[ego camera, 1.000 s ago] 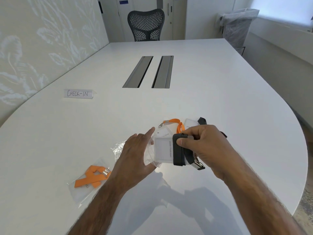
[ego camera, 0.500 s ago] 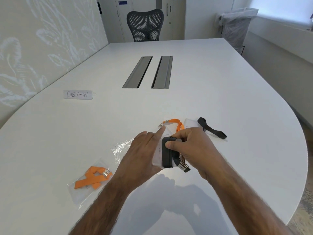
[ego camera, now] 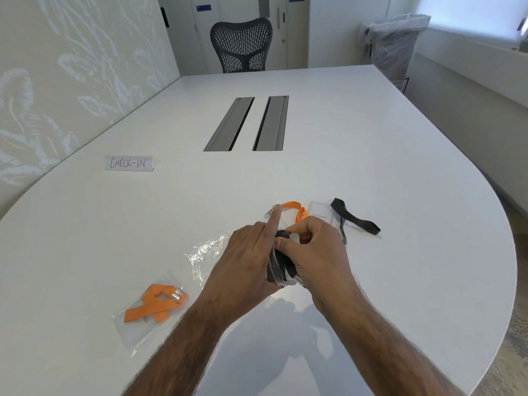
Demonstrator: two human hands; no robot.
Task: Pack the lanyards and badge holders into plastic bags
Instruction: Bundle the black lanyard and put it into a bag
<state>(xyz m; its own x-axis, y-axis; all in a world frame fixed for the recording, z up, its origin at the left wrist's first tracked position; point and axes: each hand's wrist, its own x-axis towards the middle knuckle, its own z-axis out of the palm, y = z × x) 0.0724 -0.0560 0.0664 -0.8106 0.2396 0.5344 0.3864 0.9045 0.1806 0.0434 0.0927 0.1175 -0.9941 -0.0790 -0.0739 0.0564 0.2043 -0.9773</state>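
My right hand (ego camera: 317,252) grips a black lanyard bundle (ego camera: 283,265) wound round a badge holder, held on edge just above the table. My left hand (ego camera: 248,261) holds a clear plastic bag (ego camera: 273,274) against the bundle's left side, with its index finger stretched upward. The bundle's lower end sits behind the bag's clear film. How far it is inside the bag is hidden by my hands. Beyond my hands lie a loose orange lanyard (ego camera: 298,209), a clear badge holder (ego camera: 321,212) and a loose black lanyard (ego camera: 355,220).
A packed bag with an orange lanyard (ego camera: 154,307) lies at the near left. A spare clear bag (ego camera: 204,250) lies left of my hands. A "CHECK-IN" sign (ego camera: 128,162) stands far left. Two cable slots (ego camera: 245,122) run along the white table (ego camera: 400,167), whose curved edge is on the right.
My right hand turned the black bundle from flat-facing to edge-on and drew it left. My left hand closed in against it with the clear bag, and the loose black lanyard behind came into view.
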